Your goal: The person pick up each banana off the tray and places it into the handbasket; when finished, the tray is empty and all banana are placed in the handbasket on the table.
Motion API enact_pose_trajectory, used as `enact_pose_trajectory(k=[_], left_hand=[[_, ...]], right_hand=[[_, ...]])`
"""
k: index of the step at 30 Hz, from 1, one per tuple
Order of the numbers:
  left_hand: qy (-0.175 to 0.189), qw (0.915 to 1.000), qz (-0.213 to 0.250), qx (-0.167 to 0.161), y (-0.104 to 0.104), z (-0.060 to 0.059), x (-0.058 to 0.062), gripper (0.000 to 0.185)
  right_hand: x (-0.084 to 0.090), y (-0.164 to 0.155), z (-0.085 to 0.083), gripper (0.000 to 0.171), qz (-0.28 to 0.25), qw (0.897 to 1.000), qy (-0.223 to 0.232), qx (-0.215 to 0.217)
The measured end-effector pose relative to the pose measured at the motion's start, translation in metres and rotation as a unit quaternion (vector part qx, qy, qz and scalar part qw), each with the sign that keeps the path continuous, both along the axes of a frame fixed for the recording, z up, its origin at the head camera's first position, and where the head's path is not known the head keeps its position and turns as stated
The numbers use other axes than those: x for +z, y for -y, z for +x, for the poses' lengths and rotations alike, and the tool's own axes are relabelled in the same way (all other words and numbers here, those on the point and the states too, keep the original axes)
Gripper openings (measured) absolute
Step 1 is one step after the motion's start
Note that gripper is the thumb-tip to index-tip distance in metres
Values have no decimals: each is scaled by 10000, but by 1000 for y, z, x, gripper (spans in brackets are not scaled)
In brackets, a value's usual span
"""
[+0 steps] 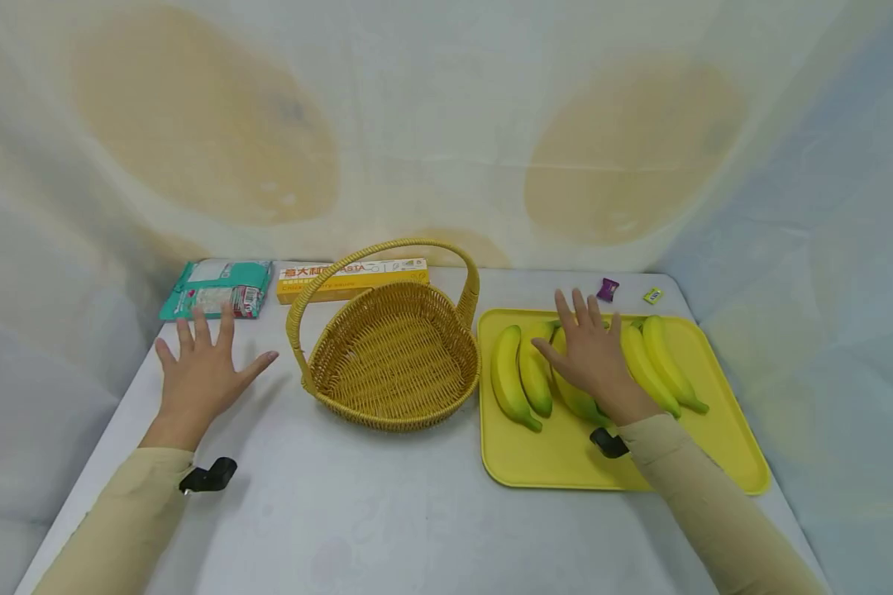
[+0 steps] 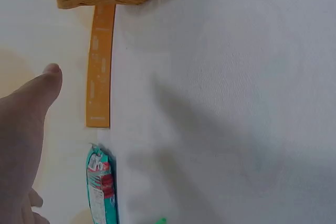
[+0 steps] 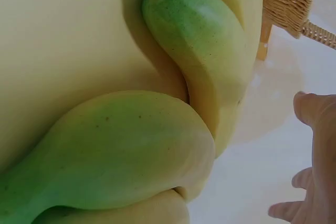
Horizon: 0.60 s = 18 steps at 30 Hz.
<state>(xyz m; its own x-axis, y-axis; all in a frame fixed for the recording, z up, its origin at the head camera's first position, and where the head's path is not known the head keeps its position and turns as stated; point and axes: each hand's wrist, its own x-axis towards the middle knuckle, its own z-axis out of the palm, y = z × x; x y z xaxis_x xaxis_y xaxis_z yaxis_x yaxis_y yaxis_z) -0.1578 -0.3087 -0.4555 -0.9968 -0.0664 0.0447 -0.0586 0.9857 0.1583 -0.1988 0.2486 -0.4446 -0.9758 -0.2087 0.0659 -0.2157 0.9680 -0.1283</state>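
In the head view my left hand hovers over the left of the white table, fingers spread, holding nothing. My right hand is spread above a yellow tray on the right, also holding nothing. Several bananas lie in that tray; the leftmost banana shows whole, while one under the right hand is partly hidden. Between the hands stands a wicker basket with a tall handle, nothing inside it. The right wrist view shows a greenish banana close up, with the thumb apart from it.
Behind the basket lies a long orange pasta box, with a teal and white packet to its left. A purple wrapped candy and a yellow-green one sit beyond the tray. Cloth walls enclose the table.
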Motion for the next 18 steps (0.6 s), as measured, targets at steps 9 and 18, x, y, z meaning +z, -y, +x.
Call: enact_pose_trajectory(k=[9,18], left_hand=[[-632,9938,919,-49,-8,4,10,79],[-626,9668,2478,-76,-12,8,21,51]], right_hand=[[6,-21,17,76,-458,9985,-280,94],[16,-64,25,65,-769,9968,142,-172]])
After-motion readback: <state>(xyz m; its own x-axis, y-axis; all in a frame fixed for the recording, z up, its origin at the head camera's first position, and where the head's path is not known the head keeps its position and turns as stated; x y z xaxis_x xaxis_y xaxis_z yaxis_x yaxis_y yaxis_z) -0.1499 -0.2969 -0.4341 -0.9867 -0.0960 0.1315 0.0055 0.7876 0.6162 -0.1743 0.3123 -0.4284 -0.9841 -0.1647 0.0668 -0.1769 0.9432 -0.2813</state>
